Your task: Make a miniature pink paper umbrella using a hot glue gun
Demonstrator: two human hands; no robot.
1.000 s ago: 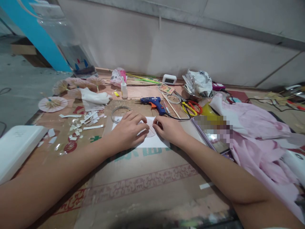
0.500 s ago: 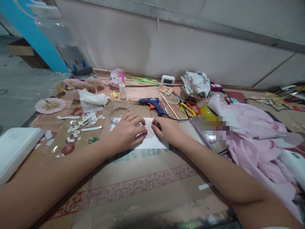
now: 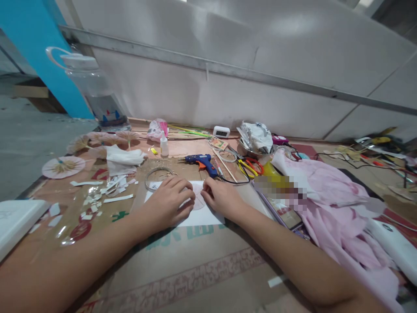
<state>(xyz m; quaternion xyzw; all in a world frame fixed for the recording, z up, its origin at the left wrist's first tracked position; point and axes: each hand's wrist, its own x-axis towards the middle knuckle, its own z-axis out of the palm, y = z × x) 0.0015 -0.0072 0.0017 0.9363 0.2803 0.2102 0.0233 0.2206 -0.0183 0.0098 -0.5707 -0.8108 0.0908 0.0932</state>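
Observation:
A thin pale pink disc with faint radial lines lies over a white sheet of paper on the cardboard. My left hand rests at the disc's left edge, its fingers curled inward and closed. On the opposite edge, my right hand is closed with thumb and fingertips drawn together. Whatever either hand pinches is too small or hidden to make out. A metal ring sits just behind my left hand, and a blue hot glue gun lies behind the paper.
Paper scraps and finished-looking pink discs lie left, near a water bottle. A small glue bottle stands behind. Scissors, a phone and pink cloth are on the right.
The camera view has tilted up, so the whole scene sits lower in the picture. Both hands stay at the disc's edges, with only slight finger movement.

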